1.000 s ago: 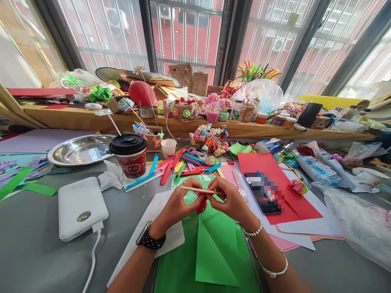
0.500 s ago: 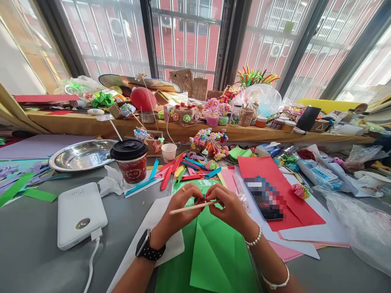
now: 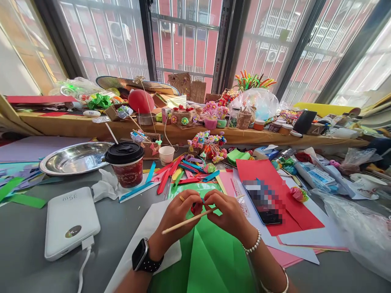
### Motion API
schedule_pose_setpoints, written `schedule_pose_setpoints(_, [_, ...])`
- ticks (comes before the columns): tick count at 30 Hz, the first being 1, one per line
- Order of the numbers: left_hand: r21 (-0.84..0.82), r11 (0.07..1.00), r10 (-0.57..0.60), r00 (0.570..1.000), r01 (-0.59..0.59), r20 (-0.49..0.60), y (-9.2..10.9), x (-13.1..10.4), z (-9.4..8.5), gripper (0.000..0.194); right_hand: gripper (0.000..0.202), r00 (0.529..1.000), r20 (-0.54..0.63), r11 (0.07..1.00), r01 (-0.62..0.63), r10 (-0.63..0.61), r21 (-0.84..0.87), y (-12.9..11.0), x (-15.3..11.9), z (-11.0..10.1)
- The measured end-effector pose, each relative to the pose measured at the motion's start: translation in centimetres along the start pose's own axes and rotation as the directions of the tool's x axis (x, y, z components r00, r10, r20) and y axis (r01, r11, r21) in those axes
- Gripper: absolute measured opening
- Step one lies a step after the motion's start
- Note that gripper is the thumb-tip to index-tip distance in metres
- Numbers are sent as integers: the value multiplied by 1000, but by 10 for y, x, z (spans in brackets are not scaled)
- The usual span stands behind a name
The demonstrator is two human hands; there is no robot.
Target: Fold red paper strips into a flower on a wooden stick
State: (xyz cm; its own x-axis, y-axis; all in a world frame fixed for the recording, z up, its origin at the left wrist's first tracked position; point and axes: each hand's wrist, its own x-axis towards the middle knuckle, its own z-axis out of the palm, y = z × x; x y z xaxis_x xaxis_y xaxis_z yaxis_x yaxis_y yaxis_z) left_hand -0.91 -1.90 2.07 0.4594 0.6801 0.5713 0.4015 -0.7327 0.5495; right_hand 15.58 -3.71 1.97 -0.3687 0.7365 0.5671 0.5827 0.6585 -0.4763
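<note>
Left hand pinched on one small red piece; right hand, fingers curled, grips one wooden stick. Both items over one creased green sheet. One smartphone at right.

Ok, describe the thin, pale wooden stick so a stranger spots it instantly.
On the grey tabletop, find the creased, bright green paper at bottom centre. Above it, the bare right hand holds the thin, pale wooden stick, slanting in front of the bare left hand. Unlike the flat paper beneath, it is a straight, narrow rod.
</note>
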Motion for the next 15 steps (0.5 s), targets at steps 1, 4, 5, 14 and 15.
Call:
schedule_pose_setpoints(1, [-32,999,-20,1000,20,0,1,0,-1,9,21,1000,5,1000,-15,15,23,-1,0,-1])
schedule_pose_setpoints(4, [-165,981,-98,994,104,41,2,2,-4,12,25,996,30,988,-91,88,122,-5,1,-6])
schedule_pose_setpoints(5, [-213,967,-126,989,141,79,3,2,-5,11,23,992,43,980,-124,118,158,-7,2,-8])
schedule_pose_setpoints(14, [-495,762,-309,906,417,288,-5,7,-4,14,7,930,156,856,-366,332,365,-4,4,-7])
schedule_pose_setpoints(15, [-495,751,-326,898,436,296,-7,7,-3,16,7,924,162,843,-382,346,380,-3,4,-5])
